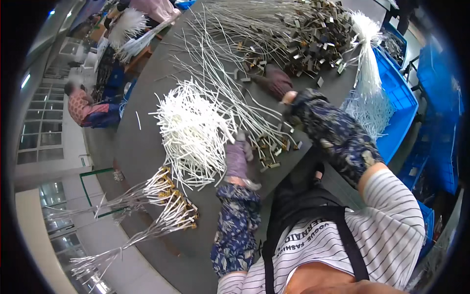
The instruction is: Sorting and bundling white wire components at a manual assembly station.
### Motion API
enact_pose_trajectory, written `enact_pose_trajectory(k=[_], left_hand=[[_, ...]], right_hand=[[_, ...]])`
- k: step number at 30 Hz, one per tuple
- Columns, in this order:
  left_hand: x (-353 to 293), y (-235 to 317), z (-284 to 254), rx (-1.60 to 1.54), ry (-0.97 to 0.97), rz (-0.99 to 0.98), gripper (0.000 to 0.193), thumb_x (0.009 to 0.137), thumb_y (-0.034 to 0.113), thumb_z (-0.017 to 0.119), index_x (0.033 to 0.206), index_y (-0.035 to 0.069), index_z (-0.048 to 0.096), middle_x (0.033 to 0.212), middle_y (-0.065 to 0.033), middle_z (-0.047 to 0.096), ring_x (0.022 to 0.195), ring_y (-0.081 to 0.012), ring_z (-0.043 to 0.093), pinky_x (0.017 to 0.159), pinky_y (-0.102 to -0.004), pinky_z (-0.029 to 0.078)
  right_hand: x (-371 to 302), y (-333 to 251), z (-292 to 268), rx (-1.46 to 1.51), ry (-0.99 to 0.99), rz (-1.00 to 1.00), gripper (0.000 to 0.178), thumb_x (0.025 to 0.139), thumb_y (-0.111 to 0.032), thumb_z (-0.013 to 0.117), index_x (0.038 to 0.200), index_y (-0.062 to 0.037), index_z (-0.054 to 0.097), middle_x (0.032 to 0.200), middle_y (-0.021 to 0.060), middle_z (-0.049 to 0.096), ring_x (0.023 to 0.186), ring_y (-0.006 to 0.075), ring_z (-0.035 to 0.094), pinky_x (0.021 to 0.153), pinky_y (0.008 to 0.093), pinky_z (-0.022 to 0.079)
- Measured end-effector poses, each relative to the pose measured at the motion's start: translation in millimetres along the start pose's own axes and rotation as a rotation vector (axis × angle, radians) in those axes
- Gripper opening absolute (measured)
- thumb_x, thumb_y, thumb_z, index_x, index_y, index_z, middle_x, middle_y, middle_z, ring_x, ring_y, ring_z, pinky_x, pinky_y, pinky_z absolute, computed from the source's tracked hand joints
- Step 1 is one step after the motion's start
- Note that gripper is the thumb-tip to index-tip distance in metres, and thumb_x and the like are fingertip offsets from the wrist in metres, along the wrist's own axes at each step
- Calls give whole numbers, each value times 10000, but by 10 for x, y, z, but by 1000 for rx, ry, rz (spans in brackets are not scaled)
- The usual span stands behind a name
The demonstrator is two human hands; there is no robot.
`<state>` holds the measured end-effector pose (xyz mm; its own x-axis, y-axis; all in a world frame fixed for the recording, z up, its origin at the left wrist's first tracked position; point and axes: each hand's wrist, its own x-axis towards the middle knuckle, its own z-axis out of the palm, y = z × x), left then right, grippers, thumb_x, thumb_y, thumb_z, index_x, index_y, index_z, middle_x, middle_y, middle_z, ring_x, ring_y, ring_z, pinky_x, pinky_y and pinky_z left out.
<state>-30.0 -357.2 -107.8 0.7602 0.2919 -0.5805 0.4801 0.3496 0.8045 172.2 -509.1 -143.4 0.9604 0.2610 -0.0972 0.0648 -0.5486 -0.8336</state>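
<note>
While both forearms in blue patterned sleeves reach over the dark tabletop, the gloved left hand lies against the right edge of a loose pile of short white tubes. Its fingers are drawn close together next to some tubes, but I cannot tell whether they grip any. Left of this hand, two bundles of wires with white ends and brownish tips hang over the tabletop's edge. Just right of it lies a small cluster of metal-tipped wire ends, their pale strands running up past the pile.

Farther forward, the gloved right hand bends over at the near edge of a big heap of metal connectors; how open it is, or what it holds, I cannot tell. To the right, a bunch of clear strands droops into a blue crate. Far off at left, another person wears a patterned top.
</note>
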Motion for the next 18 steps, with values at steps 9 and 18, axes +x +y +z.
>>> enact_pose_trajectory(k=[9,18], left_hand=[[-72,76,339,-286,12,94,275,890,329,626,953,65,580,763,2,556,639,-93,531,512,-190,423],[-189,-51,555,-52,-174,-163,299,879,282,654,1008,12,661,827,-67,679,692,-151,646,630,-265,512]], right_hand=[[-48,637,43,-276,63,-2,360,801,-335,580,940,-12,657,901,213,634,802,338,620,699,419,488],[689,948,514,-140,205,-65,417,828,-402,609,993,-23,659,925,216,649,839,345,627,711,417,472]])
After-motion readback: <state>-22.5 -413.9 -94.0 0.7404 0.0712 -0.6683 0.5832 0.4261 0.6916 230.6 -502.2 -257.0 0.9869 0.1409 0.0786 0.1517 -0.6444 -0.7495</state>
